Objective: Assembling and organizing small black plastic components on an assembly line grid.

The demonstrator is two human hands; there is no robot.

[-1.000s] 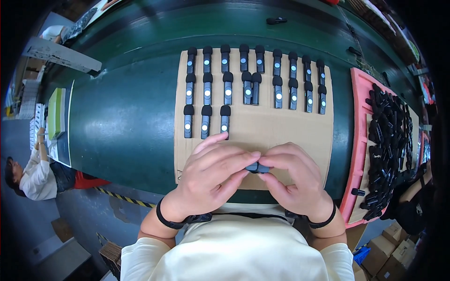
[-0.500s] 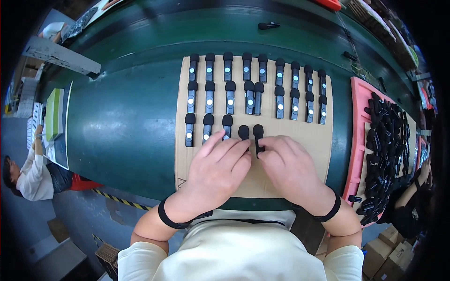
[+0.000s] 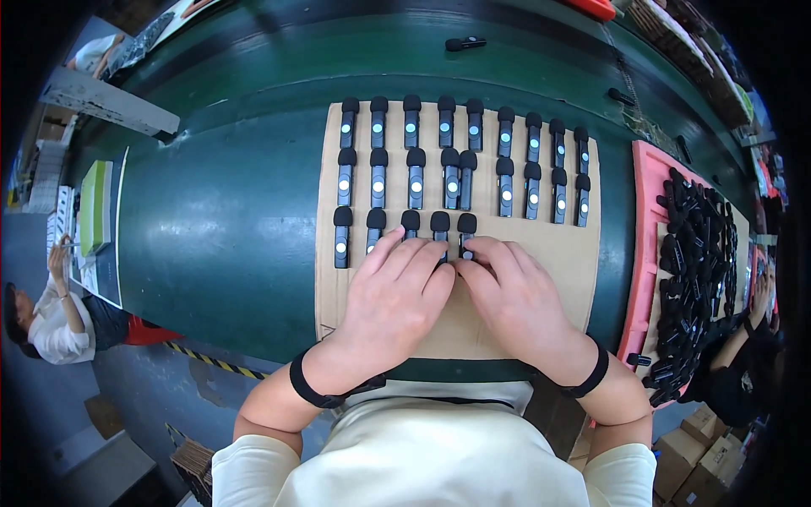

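Small black clip-on microphones with round foam caps lie in rows on a cardboard sheet. My left hand is curled over the near row, its fingertips gripping the lower end of one microphone. Its knuckles partly cover the neighbouring microphone. My right hand pinches the body of the row's rightmost microphone, which stands just right of the left hand's one. Farther off, two microphones touch side by side in the middle row, one with a pale dot and one plain.
A pink tray heaped with black microphones stands at the right. On the green surface beyond the sheet lies a loose microphone. A co-worker sits far left by a green-and-white box; another person is at far right.
Both hands have slid the two microphones slightly away from me, level with the near row. The loose microphones beyond the sheet have shifted left. The left co-worker's arms have moved.
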